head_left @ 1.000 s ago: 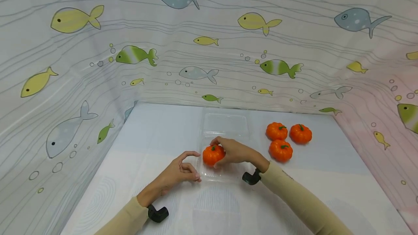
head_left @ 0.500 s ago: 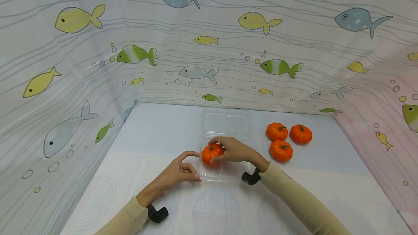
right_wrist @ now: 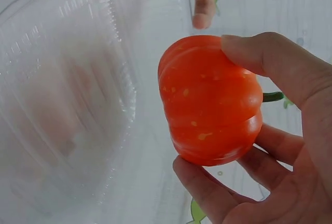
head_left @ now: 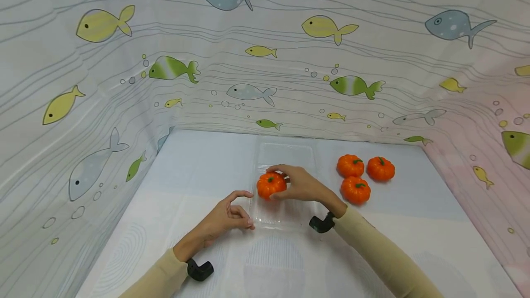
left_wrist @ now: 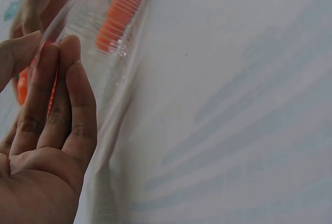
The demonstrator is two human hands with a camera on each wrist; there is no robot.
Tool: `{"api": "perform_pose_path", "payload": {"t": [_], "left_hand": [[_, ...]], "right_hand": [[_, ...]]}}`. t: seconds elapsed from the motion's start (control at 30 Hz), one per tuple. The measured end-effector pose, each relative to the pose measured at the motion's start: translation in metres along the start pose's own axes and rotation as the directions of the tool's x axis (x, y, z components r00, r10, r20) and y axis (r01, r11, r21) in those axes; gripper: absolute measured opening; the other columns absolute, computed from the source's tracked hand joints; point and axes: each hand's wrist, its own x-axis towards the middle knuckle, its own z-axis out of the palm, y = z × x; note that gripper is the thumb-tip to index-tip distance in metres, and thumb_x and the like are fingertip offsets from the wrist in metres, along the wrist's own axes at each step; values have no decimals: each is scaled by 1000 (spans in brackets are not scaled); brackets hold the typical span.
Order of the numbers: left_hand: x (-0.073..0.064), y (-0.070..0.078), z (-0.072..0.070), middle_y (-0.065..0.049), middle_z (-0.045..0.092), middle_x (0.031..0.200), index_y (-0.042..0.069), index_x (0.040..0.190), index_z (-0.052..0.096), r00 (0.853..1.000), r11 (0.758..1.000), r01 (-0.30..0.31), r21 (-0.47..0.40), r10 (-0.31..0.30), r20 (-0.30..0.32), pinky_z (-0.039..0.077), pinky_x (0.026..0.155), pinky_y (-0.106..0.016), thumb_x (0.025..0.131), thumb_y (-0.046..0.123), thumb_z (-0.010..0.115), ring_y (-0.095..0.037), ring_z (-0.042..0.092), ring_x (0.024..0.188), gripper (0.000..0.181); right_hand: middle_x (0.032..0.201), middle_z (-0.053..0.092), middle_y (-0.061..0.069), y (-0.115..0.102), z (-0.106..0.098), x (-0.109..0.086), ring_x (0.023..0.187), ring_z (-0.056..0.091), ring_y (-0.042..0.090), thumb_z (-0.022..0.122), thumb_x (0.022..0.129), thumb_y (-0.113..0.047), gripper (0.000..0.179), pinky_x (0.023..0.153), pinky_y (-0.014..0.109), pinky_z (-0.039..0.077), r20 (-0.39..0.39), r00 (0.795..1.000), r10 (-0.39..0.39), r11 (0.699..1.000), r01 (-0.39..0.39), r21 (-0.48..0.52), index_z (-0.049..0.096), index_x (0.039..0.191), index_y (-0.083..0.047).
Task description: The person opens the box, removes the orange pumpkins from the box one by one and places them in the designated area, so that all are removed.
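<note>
An orange toy pumpkin (head_left: 271,186) with a green stem is in my right hand (head_left: 300,184). Thumb and fingertips grip its sides over the clear plastic clamshell container (head_left: 285,217) in the head view. The right wrist view shows the pumpkin (right_wrist: 207,99) between thumb and fingers, ribbed clear plastic (right_wrist: 67,94) to its left. My left hand (head_left: 225,220) is at the container's left edge, index finger and thumb bent toward it. In the left wrist view, that hand (left_wrist: 52,130) holds the container's rim (left_wrist: 127,68) at the fingertips, and orange shows through the plastic.
Three more toy pumpkins, one at the back left (head_left: 350,166), one at the right (head_left: 381,169) and one in front (head_left: 356,191), sit on the white table to the container's right. The container's lid (head_left: 285,155) lies open toward the fish-print curtain (head_left: 290,72).
My right hand shifts the pumpkin slightly left, then up in the head view, toward the lid's hinge side. The left hand stays at the container's edge.
</note>
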Motion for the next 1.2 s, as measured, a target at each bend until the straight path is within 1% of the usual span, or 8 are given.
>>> {"api": "perform_pose_path", "payload": {"t": [0.17, 0.47, 0.6, 0.73, 0.83, 1.2], "left_hand": [[1, 3, 0, -19, 74, 95, 11, 155, 35, 1000, 1000, 7, 5, -7, -3, 58, 86, -42, 89, 8, 81, -40, 73, 96, 80], [1, 3, 0, -18, 74, 95, 12, 154, 36, 1000, 1000, 16, 8, -16, -5, 58, 85, -42, 89, 9, 82, -39, 74, 96, 81], [2, 2, -1, -18, 74, 95, 11, 154, 35, 1000, 1000, 5, 8, -5, 0, 58, 85, -41, 89, 8, 82, -39, 74, 95, 81], [2, 2, -1, -18, 74, 95, 9, 155, 34, 1000, 1000, -6, 11, 6, 7, 58, 84, -40, 89, 8, 81, -38, 74, 95, 81], [1, 2, -1, -17, 74, 95, 9, 155, 33, 1000, 1000, -8, 13, 8, 7, 58, 84, -40, 89, 8, 82, -37, 74, 95, 82], [1, 2, -1, -18, 74, 97, 11, 155, 34, 1000, 1000, -12, 13, 12, 7, 58, 86, -41, 89, 9, 82, -38, 74, 96, 82]], "right_hand": [[142, 60, -1, -3, -6, -4, 121, 59, 21, 86, 84, -28, 68, 103, 42, 51, -32, 999, 9, 1000, -8, 17, 57, 144, -14], [141, 60, -3, -3, -16, -15, 123, 57, 18, 87, 84, -30, 68, 104, 42, 51, -94, 995, 15, 999, -10, 46, 58, 143, -17], [141, 60, -2, -3, -20, -20, 124, 58, 20, 88, 83, -29, 69, 104, 44, 51, -115, 993, 24, 998, -16, 65, 58, 143, -16], [143, 59, -2, -1, -23, -25, 125, 57, 22, 89, 82, -32, 70, 104, 44, 51, -136, 989, 56, 996, -46, 79, 58, 143, -17], [143, 58, -1, 1, -25, -29, 126, 57, 23, 90, 82, -33, 71, 103, 45, 51, -155, 985, 73, 995, -60, 82, 58, 143, -18], [142, 59, 0, 8, -32, -49, 122, 59, 25, 90, 81, -34, 71, 103, 45, 52, -213, 972, 102, 989, -76, 127, 58, 142, -21]]}}
